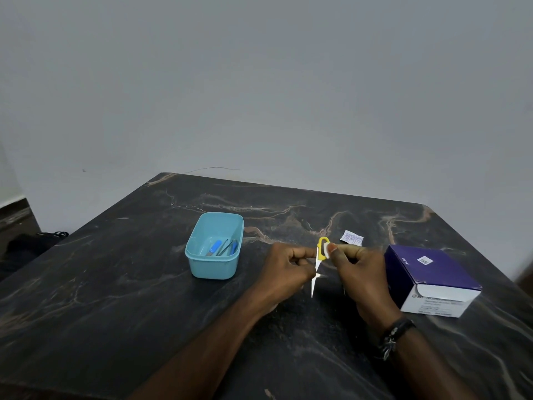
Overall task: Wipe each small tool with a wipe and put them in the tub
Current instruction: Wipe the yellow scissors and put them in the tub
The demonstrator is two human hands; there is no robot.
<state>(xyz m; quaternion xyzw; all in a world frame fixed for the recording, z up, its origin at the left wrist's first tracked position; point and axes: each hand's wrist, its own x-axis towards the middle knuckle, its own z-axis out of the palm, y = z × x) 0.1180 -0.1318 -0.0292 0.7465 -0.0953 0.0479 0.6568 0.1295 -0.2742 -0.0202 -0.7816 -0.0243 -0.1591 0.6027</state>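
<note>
Dark marble-patterned table (115, 284) with rusty veins fills the lower part of the room, pushed up against a plain grey wall (259, 82). Both of the person's forearms reach in over the near edge and meet a little right of the table's middle. Between them is a pair of small scissors (319, 261) with a yellow handle, standing roughly upright with the handle loop away from the person and the pale blades pointing back toward them. The left hand (284, 269) has its fingers curled and pinches the scissors from the left side, about where handle meets blade. The right hand (356, 269) pinches a small white wipe (327, 249) between thumb and fingers and presses it against the yellow handle. A dark bracelet (393, 336) sits on the right wrist. Left of the hands, well apart from them, stands the light blue tub (202, 267), open on top; inside lie several tools (223, 247), some blue-handled and some thin metal ones, too small to name. Just beyond the right hand lies a torn white sachet wrapper (352, 237) with printed text. To the right, near the table's edge, sits a purple and white box (427, 278) of wipes.
</note>
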